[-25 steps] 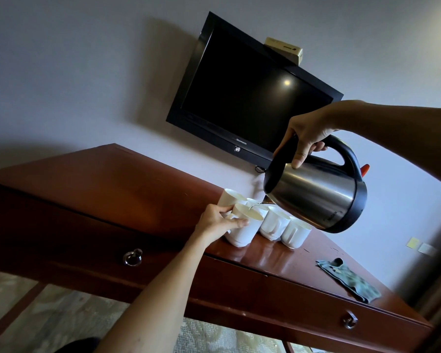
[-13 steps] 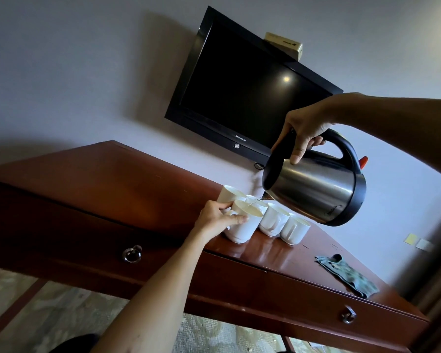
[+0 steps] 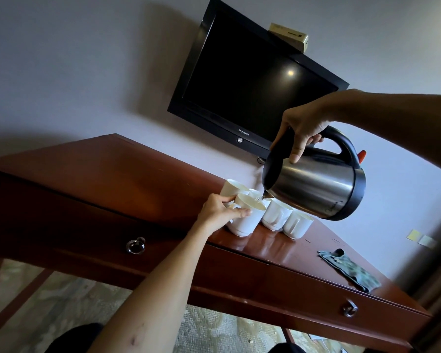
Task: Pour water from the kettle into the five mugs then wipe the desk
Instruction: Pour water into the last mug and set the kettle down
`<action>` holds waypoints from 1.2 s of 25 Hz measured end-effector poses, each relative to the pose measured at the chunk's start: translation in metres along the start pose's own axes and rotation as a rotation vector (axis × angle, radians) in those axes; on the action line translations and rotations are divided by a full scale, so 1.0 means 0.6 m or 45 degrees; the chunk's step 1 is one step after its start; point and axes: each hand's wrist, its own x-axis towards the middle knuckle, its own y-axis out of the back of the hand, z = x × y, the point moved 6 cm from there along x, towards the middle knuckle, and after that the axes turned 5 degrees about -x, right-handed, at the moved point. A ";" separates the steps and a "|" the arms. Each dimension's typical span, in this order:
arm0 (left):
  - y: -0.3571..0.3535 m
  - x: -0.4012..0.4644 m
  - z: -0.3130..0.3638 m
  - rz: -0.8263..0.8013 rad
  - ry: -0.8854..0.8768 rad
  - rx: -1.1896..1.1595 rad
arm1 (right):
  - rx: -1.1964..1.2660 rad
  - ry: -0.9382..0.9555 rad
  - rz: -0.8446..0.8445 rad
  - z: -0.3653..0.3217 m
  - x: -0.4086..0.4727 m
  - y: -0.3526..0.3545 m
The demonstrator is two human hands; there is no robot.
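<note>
Right hand (image 3: 304,128), fingers wrapped around the black handle, tilts the stainless-steel electric kettle (image 3: 316,184) spout-down above a cluster of five white mugs (image 3: 275,217) near the back of the wooden desk (image 3: 138,174). Left hand (image 3: 219,212), fingers curled, pinches the handle of the front mug (image 3: 245,220) to steady it. The kettle is probably heavy and smooth-walled: hold only by the handle. The mugs are rigid, brittle, easily tipped. The green cloth (image 3: 349,270), soft and limp, lies right of the mugs.
</note>
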 end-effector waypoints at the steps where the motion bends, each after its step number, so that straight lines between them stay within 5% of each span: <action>1: 0.001 0.001 -0.001 0.003 0.003 0.002 | -0.004 0.005 0.003 -0.001 0.002 -0.001; 30: 0.002 0.005 -0.011 0.015 0.028 0.044 | -0.036 0.094 0.033 -0.003 0.011 -0.011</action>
